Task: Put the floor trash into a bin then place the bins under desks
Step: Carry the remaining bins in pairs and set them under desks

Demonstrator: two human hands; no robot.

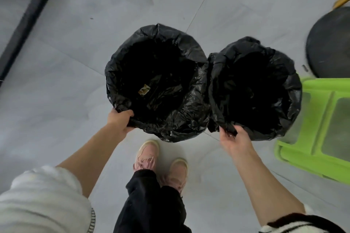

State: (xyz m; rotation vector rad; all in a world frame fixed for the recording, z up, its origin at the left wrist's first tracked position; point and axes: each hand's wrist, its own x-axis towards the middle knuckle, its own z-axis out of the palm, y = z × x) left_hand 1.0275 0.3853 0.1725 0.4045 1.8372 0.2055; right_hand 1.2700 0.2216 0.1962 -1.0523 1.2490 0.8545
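Two round bins lined with black plastic bags stand side by side on the grey floor in front of my feet. My left hand [121,120] grips the near rim of the left bin [132,49]. A small yellowish scrap of trash [144,89] lies inside that bin. My right hand [233,138] grips the near rim of the right bin [280,58], whose inside looks dark and I cannot tell what it holds. The two bins touch each other in the middle.
A green plastic stool [320,119] stands close to the right of the right bin. A round black base [329,43] with a yellow pole [342,0] is at the far right. A black metal frame [28,19] runs along the floor at the upper left.
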